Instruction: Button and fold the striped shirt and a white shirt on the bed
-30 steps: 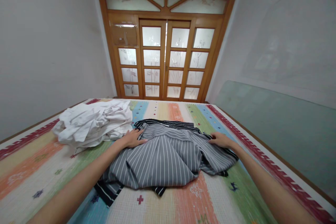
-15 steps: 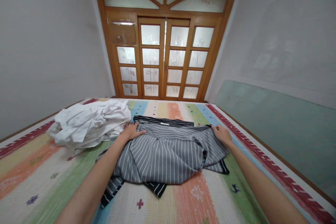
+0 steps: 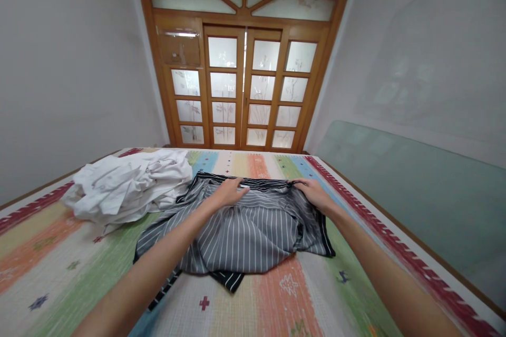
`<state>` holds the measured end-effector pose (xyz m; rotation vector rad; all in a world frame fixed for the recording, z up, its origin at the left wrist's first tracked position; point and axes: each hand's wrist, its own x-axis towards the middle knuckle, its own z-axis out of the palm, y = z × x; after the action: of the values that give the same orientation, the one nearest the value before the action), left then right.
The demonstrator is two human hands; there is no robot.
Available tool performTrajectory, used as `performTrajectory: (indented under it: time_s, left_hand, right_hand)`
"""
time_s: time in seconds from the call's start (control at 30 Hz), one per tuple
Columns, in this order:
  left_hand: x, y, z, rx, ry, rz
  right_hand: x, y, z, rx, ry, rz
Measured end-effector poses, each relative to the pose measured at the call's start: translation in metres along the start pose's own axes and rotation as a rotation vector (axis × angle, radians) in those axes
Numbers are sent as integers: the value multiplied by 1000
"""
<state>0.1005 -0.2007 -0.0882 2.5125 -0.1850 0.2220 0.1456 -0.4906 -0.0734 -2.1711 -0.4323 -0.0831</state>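
Observation:
A grey and black garment with white stripes point(image 3: 249, 237) lies spread on the patterned bed cover point(image 3: 221, 310), its black waistband along the far edge. My left hand point(image 3: 231, 192) rests on the garment just below the middle of that band, fingers apart. At the band's right end, my right hand point(image 3: 310, 192) pinches the dark edge between thumb and fingers. Loose black striped corners stick out at the near side and at the right.
A crumpled white cloth pile point(image 3: 130, 184) lies left of the garment. A pale green headboard-like panel point(image 3: 403, 184) stands along the right wall. Beyond the bed are wooden doors with glass panes point(image 3: 243, 89).
My left hand has moved right from the band's left corner and no longer grips it. My right hand has moved left along the band, and the garment's right part has shifted inward.

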Motion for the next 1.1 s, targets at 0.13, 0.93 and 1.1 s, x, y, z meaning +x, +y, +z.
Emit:
performTrajectory:
  time_s: [0.13,0.93,1.1]
  left_hand:
    - [16,31,27,-620,-204,-268]
    - [43,-4,29,-1179,240,-419]
    - [46,9,22,-1203,306,-346]
  right_hand:
    - [-24,-36,35,-85,-78,-214]
    - [-62,38,10,-626,-260,-197]
    - [-49,38,-29,-374,97,-110]
